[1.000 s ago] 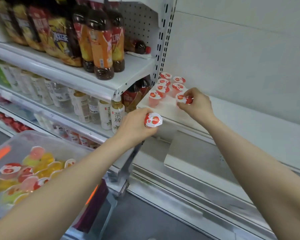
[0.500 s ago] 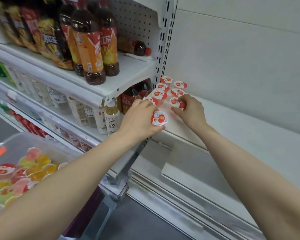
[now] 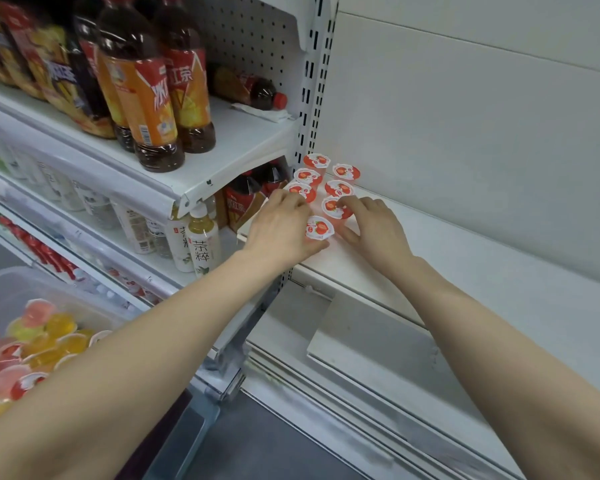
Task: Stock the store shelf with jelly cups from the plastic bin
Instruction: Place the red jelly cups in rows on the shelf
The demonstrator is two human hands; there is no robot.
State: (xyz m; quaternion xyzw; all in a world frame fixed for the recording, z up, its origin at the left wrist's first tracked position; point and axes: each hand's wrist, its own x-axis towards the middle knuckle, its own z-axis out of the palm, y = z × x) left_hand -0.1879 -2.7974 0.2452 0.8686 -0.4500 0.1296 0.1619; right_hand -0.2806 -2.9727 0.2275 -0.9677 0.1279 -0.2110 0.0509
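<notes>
While the left hand (image 3: 281, 230) grips a jelly cup (image 3: 319, 227) between thumb and curled fingers near the front of the shelf (image 3: 465, 271), the right hand (image 3: 378, 230) curls its fingertips over the front cup (image 3: 335, 207) of the right-side column, thumb low beside it, apparently pinching it. Behind them 5 more red-lidded cups (image 3: 339, 187) stand close together in 2 columns running toward the wall (image 3: 465, 116). The step in hand looks like setting 2 cups down at the front of those columns; whether either base already touches the shelf is hidden. The jelly cup is squat and round, so its axis runs base to lid: that axis is near upright, the foil lid facing up and slightly toward the person. Next, I judge, both hands must let go without tipping the neighbours, then reach to the plastic bin (image 3: 0, 289) at lower left, where many loose cups (image 3: 59, 327) of mixed colours lie, so the task seems far from done
</notes>
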